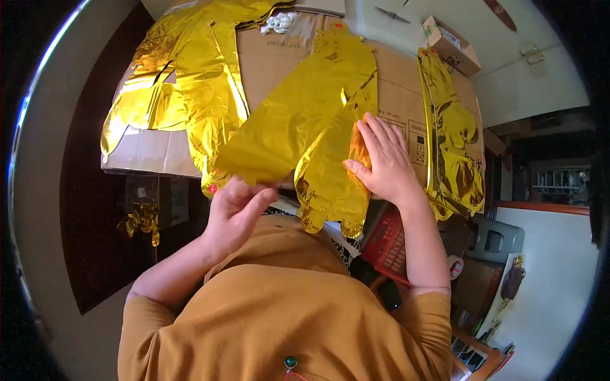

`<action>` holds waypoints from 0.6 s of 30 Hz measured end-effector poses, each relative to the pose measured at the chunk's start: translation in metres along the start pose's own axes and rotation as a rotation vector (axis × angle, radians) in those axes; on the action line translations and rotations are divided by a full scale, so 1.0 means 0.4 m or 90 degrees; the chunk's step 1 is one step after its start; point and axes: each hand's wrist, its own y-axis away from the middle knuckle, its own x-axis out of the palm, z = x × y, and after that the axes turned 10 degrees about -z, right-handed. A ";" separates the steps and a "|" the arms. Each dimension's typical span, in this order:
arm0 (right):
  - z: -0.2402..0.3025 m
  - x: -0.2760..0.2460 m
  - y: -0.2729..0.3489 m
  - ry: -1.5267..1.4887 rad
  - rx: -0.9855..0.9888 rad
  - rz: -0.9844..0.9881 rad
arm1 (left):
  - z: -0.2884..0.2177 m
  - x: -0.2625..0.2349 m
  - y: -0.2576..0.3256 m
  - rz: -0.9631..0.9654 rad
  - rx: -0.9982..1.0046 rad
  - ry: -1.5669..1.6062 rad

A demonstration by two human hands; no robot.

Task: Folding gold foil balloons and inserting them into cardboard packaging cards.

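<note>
1. Where the front edge of the cardboard (pixel 270 66) crosses mid-frame, the middle gold foil piece (pixel 305 120) lies over it, its two rounded lobes hanging past that edge just below the frame's centre.
2. Edges: the piece narrows toward the top centre, and its lower left corner reaches the foot of the left gold foil pile (pixel 190 63); whether it overlaps there, cannot tell.
3. Room: on the right, a strip of brown cardboard shows between the middle piece and the right gold foil (pixel 454 127); on the left, a wedge of it separates piece and pile higher up. Small white objects (pixel 278 23) sit at the top, a small open carton (pixel 451 47) at upper right.
4. Hidden or unclear: foil covers part of the left fingertips; the pile's top is cut off by the upper edge of the frame; its layers cannot be counted. Lower right, the forearm partly covers a red basket (pixel 387 247).
5. Left hand (pixel 236 213), left of centre: fingers curled at the foil's lower edge, thumb extended rightward and apart from them. Pinching or only touching: cannot tell.
6. Right hand (pixel 386 162), right of centre: released, laid on the foil's right margin, fingers nearly straight and close together, thumb spread away; foil beside the palm reflects orange.
</note>
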 end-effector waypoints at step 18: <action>-0.003 -0.037 -0.044 -0.031 -0.003 0.034 | -0.030 -0.131 -0.143 0.032 0.217 -0.416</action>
